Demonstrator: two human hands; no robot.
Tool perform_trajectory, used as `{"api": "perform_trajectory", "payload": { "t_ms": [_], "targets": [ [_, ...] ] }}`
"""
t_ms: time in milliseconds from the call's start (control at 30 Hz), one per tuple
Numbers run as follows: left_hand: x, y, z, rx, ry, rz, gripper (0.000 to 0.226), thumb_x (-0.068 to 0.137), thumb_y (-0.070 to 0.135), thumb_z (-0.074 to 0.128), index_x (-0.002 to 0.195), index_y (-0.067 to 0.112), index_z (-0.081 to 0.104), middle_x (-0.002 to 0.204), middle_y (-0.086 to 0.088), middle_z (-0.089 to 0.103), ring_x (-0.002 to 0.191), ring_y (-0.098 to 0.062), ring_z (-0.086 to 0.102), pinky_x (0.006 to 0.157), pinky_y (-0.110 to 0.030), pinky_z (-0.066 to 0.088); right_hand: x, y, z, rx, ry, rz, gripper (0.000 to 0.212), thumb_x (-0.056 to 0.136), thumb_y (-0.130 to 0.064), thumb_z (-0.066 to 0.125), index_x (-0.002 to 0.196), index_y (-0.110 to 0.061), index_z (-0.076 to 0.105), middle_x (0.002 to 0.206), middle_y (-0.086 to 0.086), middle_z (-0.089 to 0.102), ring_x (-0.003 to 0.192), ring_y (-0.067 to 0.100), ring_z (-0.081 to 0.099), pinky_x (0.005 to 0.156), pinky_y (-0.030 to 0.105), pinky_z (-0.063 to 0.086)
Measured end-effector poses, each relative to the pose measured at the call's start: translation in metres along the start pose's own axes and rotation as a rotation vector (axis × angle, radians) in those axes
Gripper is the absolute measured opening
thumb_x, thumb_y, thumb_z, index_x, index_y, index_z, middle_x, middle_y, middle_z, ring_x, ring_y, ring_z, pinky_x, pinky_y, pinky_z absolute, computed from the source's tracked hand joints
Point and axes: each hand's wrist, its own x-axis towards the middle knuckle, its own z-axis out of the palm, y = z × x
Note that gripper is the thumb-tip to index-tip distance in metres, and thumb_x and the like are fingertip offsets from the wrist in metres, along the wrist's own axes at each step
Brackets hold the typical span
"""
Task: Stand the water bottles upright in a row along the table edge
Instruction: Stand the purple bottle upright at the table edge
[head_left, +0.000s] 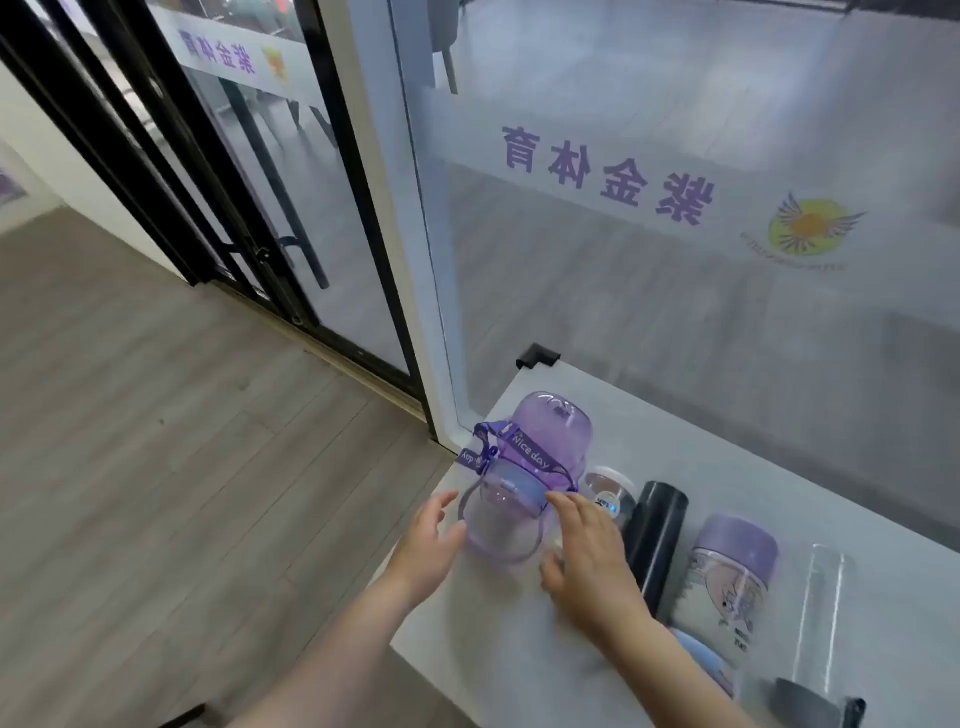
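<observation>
A big clear purple bottle (535, 467) with a "Nice day" strap lies on its side near the left end of the white table (675, 431). My left hand (431, 545) is at the left of its lid end, fingers spread and relaxed, about touching it. My right hand (587, 556) reaches its right side with straight fingers. To the right lie a small clear bottle (610, 493), a black flask (654, 540), a purple-capped printed bottle (730, 587), a tall clear bottle (821, 623) with a dark cap, and a blue-tinted bottle (701, 665).
A glass wall (675, 182) with purple lettering and a logo runs along the table's far edge. A black corner guard (537, 356) caps the table's far left corner. Wooden floor (156, 441) spreads to the left, with black-framed glass doors (234, 182) beyond.
</observation>
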Motion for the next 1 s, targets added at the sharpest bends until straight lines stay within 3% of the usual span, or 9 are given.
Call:
{"api": "perform_trajectory", "payload": {
  "t_ms": [167, 267, 367, 533, 633, 800, 1000],
  "targets": [
    [0.034, 0.020, 0.007, -0.123, 0.001, -0.082, 0.042, 0.096, 0.020, 0.052, 0.137, 0.025, 0.042, 0.138, 0.010, 0.047, 0.126, -0.013, 0.044, 0.096, -0.023, 0.038, 0.033, 0.002, 0.011, -0.104, -0.002, -0.057, 0.065, 0.066, -0.021, 0.067, 0.127, -0.020, 0.046, 0.122, 0.014, 0.059, 0.107, 0.036, 0.058, 0.096, 0.046, 0.046],
    [0.043, 0.033, 0.009, -0.211, -0.046, -0.096, 0.030, 0.096, 0.018, 0.054, 0.122, 0.031, 0.045, 0.120, 0.018, 0.054, 0.116, -0.005, 0.051, 0.078, -0.008, 0.042, 0.039, 0.000, 0.014, -0.194, 0.062, -0.096, 0.067, 0.062, -0.019, 0.073, 0.125, -0.019, 0.048, 0.119, 0.013, 0.060, 0.104, 0.034, 0.059, 0.105, 0.048, 0.034],
    [0.056, 0.031, 0.009, -0.237, -0.094, -0.105, 0.033, 0.094, 0.023, 0.058, 0.123, 0.030, 0.046, 0.126, 0.007, 0.057, 0.116, -0.005, 0.054, 0.082, -0.012, 0.043, 0.044, -0.005, 0.018, -0.271, 0.088, -0.050, 0.066, 0.060, -0.025, 0.076, 0.122, -0.016, 0.052, 0.113, 0.012, 0.060, 0.108, 0.036, 0.056, 0.108, 0.052, 0.023],
    [0.073, 0.036, 0.000, -0.239, -0.211, -0.126, 0.040, 0.091, 0.030, 0.064, 0.126, 0.024, 0.047, 0.113, 0.006, 0.067, 0.097, 0.000, 0.064, 0.070, -0.008, 0.047, 0.046, -0.013, 0.029, -0.334, 0.066, 0.032, 0.087, 0.055, -0.040, 0.080, 0.128, -0.013, 0.041, 0.106, 0.016, 0.060, 0.110, 0.038, 0.053, 0.108, 0.056, 0.023],
    [0.085, 0.033, -0.007, -0.194, -0.337, -0.134, 0.052, 0.080, 0.044, 0.069, 0.125, 0.030, 0.048, 0.114, 0.003, 0.070, 0.100, -0.009, 0.067, 0.084, -0.023, 0.052, 0.048, -0.024, 0.036, -0.346, 0.046, 0.096, 0.090, 0.055, -0.042, 0.079, 0.129, -0.010, 0.039, 0.110, 0.017, 0.060, 0.111, 0.038, 0.056, 0.109, 0.055, 0.022],
    [0.102, 0.036, -0.019, -0.109, -0.486, -0.152, 0.041, 0.085, 0.038, 0.069, 0.121, 0.029, 0.049, 0.102, 0.001, 0.070, 0.085, -0.016, 0.066, 0.072, -0.028, 0.052, 0.057, -0.044, 0.045, -0.366, 0.097, 0.216, 0.087, 0.055, -0.044, 0.082, 0.123, -0.009, 0.041, 0.102, 0.017, 0.062, 0.102, 0.039, 0.061, 0.107, 0.052, 0.023],
    [0.111, 0.054, -0.042, -0.064, -0.557, -0.132, 0.031, 0.088, 0.036, 0.065, 0.111, 0.017, 0.057, 0.087, 0.000, 0.068, 0.073, -0.018, 0.064, 0.069, -0.029, 0.052, 0.065, -0.052, 0.044, -0.348, 0.173, 0.203, 0.078, 0.065, -0.053, 0.071, 0.125, -0.013, 0.042, 0.098, 0.009, 0.058, 0.096, 0.033, 0.060, 0.110, 0.049, 0.022]
  ]
}}
